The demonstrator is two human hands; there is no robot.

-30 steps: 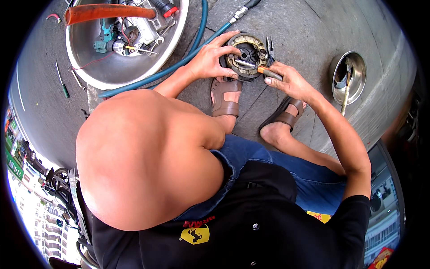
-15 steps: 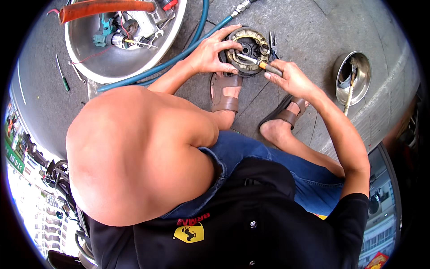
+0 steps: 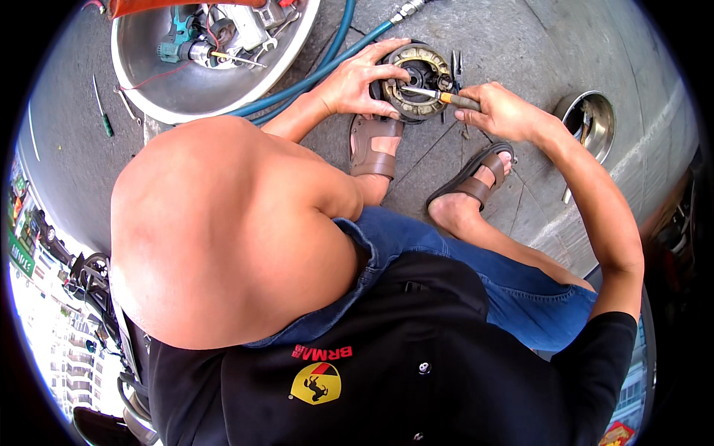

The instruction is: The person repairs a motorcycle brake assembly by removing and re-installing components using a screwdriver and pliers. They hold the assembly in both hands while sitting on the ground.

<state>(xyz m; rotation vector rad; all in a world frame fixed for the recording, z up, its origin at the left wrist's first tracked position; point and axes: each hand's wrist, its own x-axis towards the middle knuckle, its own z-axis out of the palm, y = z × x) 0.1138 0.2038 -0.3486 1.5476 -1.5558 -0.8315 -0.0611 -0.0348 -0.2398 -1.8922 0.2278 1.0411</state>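
A round drum brake assembly (image 3: 436, 104) with curved brake shoes lies on the ground just beyond my feet. My left hand (image 3: 362, 80) is curled round its left side, the thumb at the near edge and fingers reaching over its face. In my right hand (image 3: 506, 111) is a screwdriver (image 3: 448, 98) with a yellow-banded dark handle, held from the right. Its metal shaft lies across the inside of the brake, pointing left toward the hub; exactly what the tip touches is hard to make out. A pair of pliers (image 3: 457, 64) lies just beyond the brake's right side.
At the far left a large metal basin (image 3: 216, 111) holds a teal power drill (image 3: 175, 46), wrenches and other parts. A blue hose (image 3: 327, 68) runs between basin and brake. A smaller metal bowl (image 3: 604, 134) stands at right. A green-handled screwdriver (image 3: 108, 126) lies at far left.
My right hand has shifted right and slightly away from me, so the screwdriver lies flatter across the brake. My left hand keeps its hold. The whole view has moved a little.
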